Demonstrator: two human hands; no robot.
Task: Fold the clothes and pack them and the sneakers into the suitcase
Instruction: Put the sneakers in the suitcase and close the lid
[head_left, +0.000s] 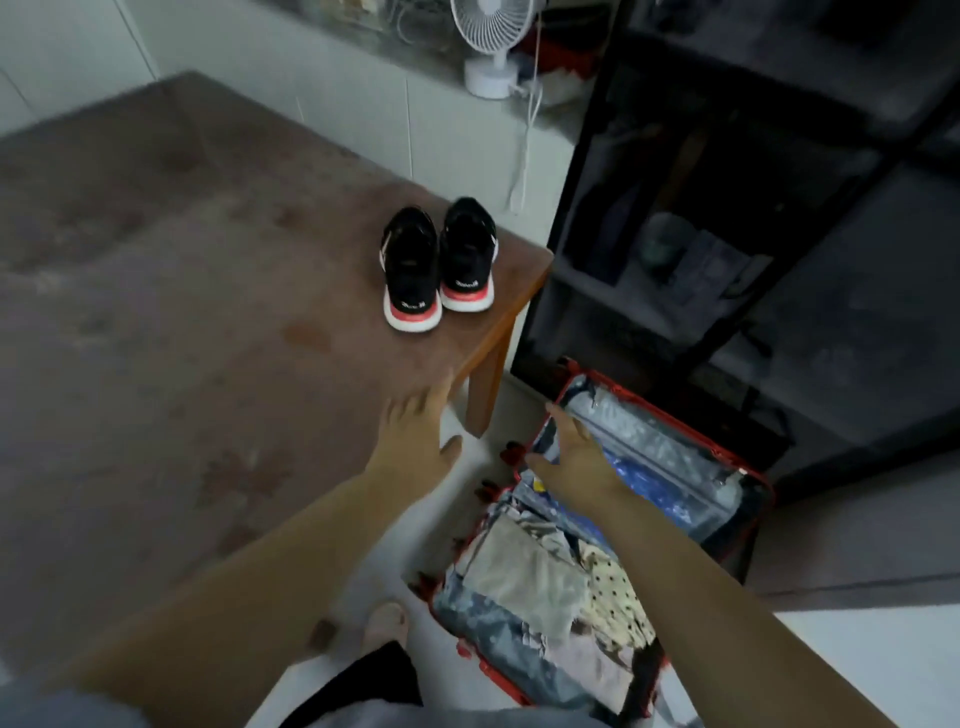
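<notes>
Head view: a wooden table (182, 312) covered with a worn brown cloth fills the left half of the scene. One orange-brown leg (485, 389) is visible at its near right corner. A pair of black sneakers (439, 265) with white-and-red soles stands upright on the cloth near that corner, side by side, heels toward the camera. On the pale floor (857, 660) to the right of the table lies an open red suitcase (758, 483). Its near half is filled with folded clothes (524, 577) in grey, beige and polka-dot fabric. Its far half shows a silver-and-blue lining. The left hand (415, 436) is extended over the table's near right edge, fingers straight and released, thumb spread, grasping nothing. The right hand (576, 457) is over the left end of the suitcase's far half, fingers extended and released. Contact with the lining cannot be confirmed. A bare foot (384, 623) rests on the floor just beside the suitcase's near left corner. Behind the table, a white tiled wall (457, 135) carries a ledge with a white desk fan (493, 41). The fan's cord (524, 145) hangs down the tiles. A dark shelving unit (727, 208) occupies the right side of the room; its contents are too dim to identify.
</notes>
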